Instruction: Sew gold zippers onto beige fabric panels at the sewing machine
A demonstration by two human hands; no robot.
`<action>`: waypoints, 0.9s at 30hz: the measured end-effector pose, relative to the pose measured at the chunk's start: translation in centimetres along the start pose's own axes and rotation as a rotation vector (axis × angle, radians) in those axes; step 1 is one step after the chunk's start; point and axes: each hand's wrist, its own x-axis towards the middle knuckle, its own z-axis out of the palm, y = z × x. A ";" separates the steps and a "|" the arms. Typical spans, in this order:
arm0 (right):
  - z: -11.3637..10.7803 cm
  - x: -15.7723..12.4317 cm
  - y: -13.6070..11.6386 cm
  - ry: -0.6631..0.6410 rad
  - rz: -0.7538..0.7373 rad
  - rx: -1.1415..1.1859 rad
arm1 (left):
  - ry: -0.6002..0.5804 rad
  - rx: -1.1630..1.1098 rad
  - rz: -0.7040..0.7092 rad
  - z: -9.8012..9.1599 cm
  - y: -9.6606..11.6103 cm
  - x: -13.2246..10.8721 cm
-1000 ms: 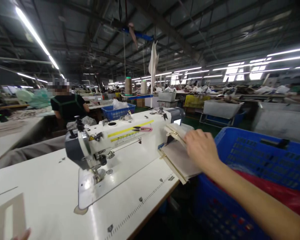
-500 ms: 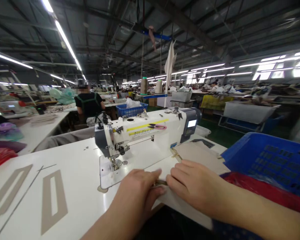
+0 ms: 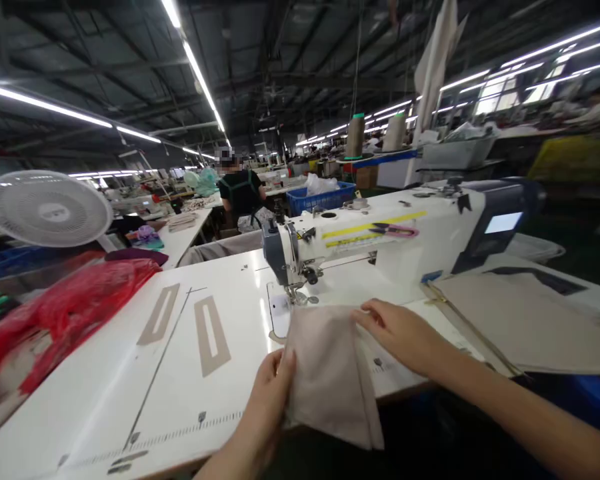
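Note:
A beige fabric piece (image 3: 327, 373) hangs over the front edge of the sewing table, its top reaching close to the presser foot (image 3: 296, 297) of a white sewing machine (image 3: 405, 250). My left hand (image 3: 270, 393) pinches the cloth's left edge between thumb and fingers. At the upper right corner, my right hand (image 3: 395, 330) grips the same piece. Whether the cloth lies under the foot, I cannot tell. To the right, a stack of beige fabric (image 3: 540, 320) with a zipper-like edge rests on the table.
Two beige frame-shaped pieces (image 3: 213, 337) lie on the white table (image 3: 110, 373) at left, by a drawn line. Red plastic (image 3: 80, 307) and a white fan (image 3: 50, 207) stand further left. Thread snips (image 3: 395, 230) rest on the machine arm. Another person (image 3: 240, 190) sits beyond.
The view has turned left and closer to the machine. My hands, earlier close together on a small item, now stand apart, holding the beige fabric spread near the needle area.

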 end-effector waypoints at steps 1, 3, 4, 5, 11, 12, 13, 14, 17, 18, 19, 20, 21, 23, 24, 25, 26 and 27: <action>1.1 0.4 0.4 -0.084 0.048 0.044 | -0.017 -0.030 -0.053 -0.3 0.2 -0.1; 2.9 1.2 0.9 -0.151 0.097 0.141 | -0.075 -0.096 -0.153 -0.8 0.6 -0.1; 3.6 1.5 1.0 -0.146 0.120 0.186 | -0.102 -0.117 -0.185 -1.0 0.9 0.1; 4.1 1.9 1.0 -0.128 0.146 0.219 | -0.128 -0.121 -0.201 -1.2 1.1 0.3; 5.6 2.7 -0.1 -0.063 0.095 0.133 | -0.175 0.067 -0.129 -1.1 1.3 1.6; 5.7 2.6 -0.5 -0.054 0.067 0.090 | -0.163 0.096 -0.103 -1.0 1.3 1.7; 5.7 2.6 -0.8 -0.043 0.047 0.037 | -0.153 0.132 -0.073 -0.9 1.4 1.7; 5.7 2.5 -1.1 -0.028 0.029 -0.018 | -0.146 0.181 -0.036 -0.9 1.4 1.8; 5.3 2.8 -1.4 0.050 0.020 -0.107 | -0.091 0.426 0.138 -1.1 1.6 2.4; 5.1 3.1 -1.2 0.072 0.043 -0.075 | -0.065 0.543 0.198 -1.4 1.8 2.6; 4.8 3.4 -1.0 0.086 0.076 -0.014 | -0.046 0.659 0.238 -1.6 1.9 2.9; 4.6 3.8 -0.6 0.090 0.107 0.058 | -0.040 0.756 0.252 -1.9 2.0 3.0; 4.5 4.1 -0.3 0.084 0.127 0.121 | -0.031 0.836 0.254 -2.2 2.2 3.1; 4.3 4.4 0.3 0.049 0.156 0.257 | 0.001 0.960 0.294 -2.9 2.5 3.0; 4.4 4.4 0.5 0.020 0.186 0.342 | 0.011 1.012 0.363 -3.2 2.6 2.9; 4.4 4.2 0.5 -0.018 0.234 0.443 | 0.000 1.066 0.460 -3.6 2.7 2.7; 4.3 3.9 0.4 -0.063 0.297 0.565 | -0.046 1.126 0.555 -3.9 2.7 2.5; 4.3 3.6 0.2 -0.107 0.363 0.692 | -0.128 1.175 0.627 -4.2 2.6 2.4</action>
